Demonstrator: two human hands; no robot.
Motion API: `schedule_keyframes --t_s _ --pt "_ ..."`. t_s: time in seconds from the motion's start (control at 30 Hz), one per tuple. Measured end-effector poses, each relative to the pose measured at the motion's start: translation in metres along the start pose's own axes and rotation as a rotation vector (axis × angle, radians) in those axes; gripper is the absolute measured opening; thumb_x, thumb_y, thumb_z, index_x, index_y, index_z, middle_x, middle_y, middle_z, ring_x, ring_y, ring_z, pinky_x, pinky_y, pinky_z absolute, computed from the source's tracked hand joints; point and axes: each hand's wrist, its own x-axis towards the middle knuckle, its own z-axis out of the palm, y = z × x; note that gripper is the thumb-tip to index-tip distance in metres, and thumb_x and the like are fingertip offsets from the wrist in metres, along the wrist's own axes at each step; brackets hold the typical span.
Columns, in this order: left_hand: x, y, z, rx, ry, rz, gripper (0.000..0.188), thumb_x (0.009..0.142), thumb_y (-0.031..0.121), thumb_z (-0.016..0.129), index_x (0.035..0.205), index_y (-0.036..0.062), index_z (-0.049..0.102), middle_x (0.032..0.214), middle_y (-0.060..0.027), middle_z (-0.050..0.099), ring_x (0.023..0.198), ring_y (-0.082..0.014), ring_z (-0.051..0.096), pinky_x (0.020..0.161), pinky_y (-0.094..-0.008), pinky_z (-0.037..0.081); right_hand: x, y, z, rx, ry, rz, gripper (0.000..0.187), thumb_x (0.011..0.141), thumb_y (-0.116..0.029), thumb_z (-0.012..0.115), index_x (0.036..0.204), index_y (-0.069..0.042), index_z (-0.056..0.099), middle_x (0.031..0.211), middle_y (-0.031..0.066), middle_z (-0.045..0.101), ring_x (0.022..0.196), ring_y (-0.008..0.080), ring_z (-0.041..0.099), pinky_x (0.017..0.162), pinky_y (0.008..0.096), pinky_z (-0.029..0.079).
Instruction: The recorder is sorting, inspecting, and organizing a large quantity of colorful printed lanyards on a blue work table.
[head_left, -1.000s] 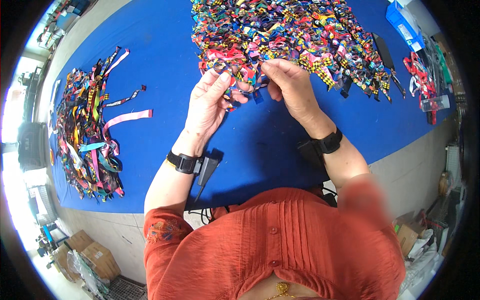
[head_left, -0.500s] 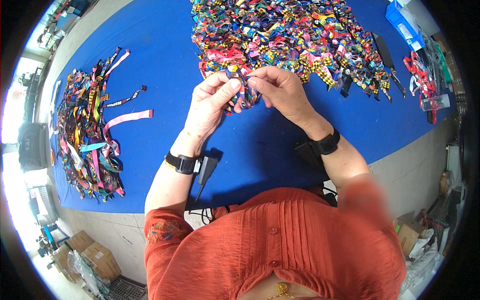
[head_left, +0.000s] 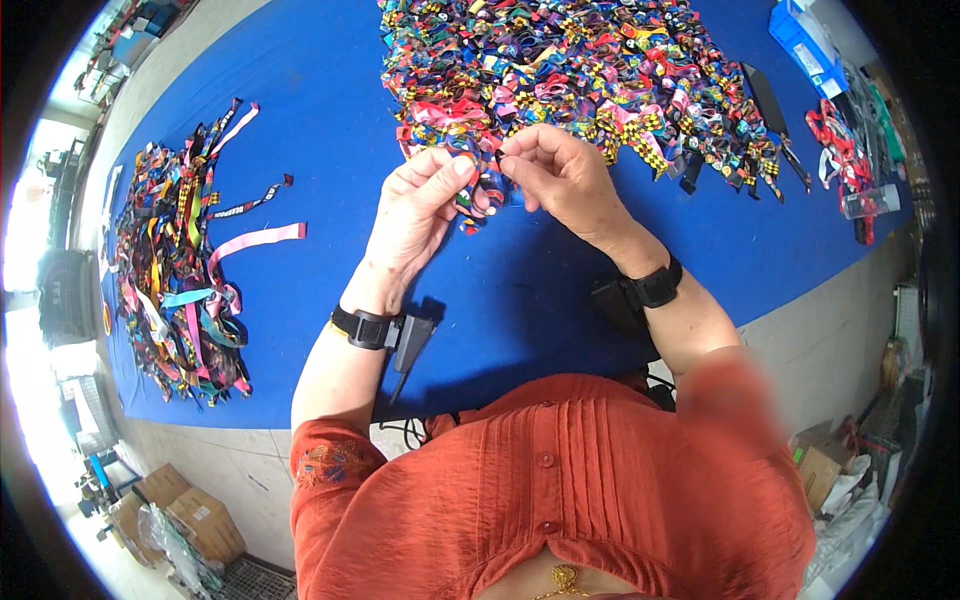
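Note:
My left hand (head_left: 412,205) is closed, thumb against fingers, around a looped, multicoloured patterned ribbon (head_left: 482,203). Part of the ribbon hangs below the fingertips over the blue cloth. Just to the right, my right hand (head_left: 572,188) pinches something small and dark (head_left: 500,156), perhaps a ribbon end; it is too small to make out. Beyond both hands lies a wide mass of looped, patterned ribbons (head_left: 560,75) in rows, its near edge close to my fingertips.
A pile of loose ribbon strips (head_left: 165,290) lies at the left, with a pink strip (head_left: 262,237) sticking out. At the right are a blue bin (head_left: 808,48), a long black object (head_left: 766,100), red ribbons (head_left: 838,150) and a clear cup (head_left: 872,204). Blue cloth (head_left: 320,130) covers the table.
My right hand has drawn slightly right and up, widening the gap between the two hands. The ribbon in my left hand now shows more of its loops.

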Motion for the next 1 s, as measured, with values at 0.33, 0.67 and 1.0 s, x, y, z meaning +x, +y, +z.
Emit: schedule_keyframes --t_s 0.33,0.67,1.0 --pt "0.000 -0.007 0.001 0.142 0.006 0.049 0.010 0.098 0.012 0.067 0.099 0.0027 0.069 0.091 -0.0060 0.071 0.077 -0.0132 0.066 0.067 -0.0275 0.055 -0.001 -0.011 -0.001 0.007 -0.060 0.101 0.015 0.093 -0.018 0.071 0.098 -0.003 0.068 0.073 -0.0002 0.068 0.057 0.0058 0.061 0.051 0.0213 0.047" --pt "0.001 -0.010 0.001 0.130 -0.003 0.079 0.008 0.098 0.011 0.066 0.096 0.0031 0.069 0.094 -0.0075 0.072 0.079 -0.0122 0.065 0.072 -0.0274 0.055 0.000 -0.006 -0.003 -0.021 -0.038 0.161 0.017 0.092 -0.019 0.071 0.099 -0.004 0.067 0.079 0.0012 0.070 0.058 0.0068 0.062 0.049 0.0213 0.047" --pt "-0.003 0.006 0.012 0.013 -0.007 0.120 0.006 0.101 0.012 0.059 0.097 0.0068 0.057 0.116 -0.0174 0.070 0.084 -0.0149 0.068 0.072 -0.0269 0.056 0.000 -0.006 -0.006 0.109 0.003 0.202 0.021 0.098 -0.026 0.065 0.101 -0.005 0.066 0.075 -0.0010 0.065 0.057 0.0045 0.057 0.049 0.0193 0.041"
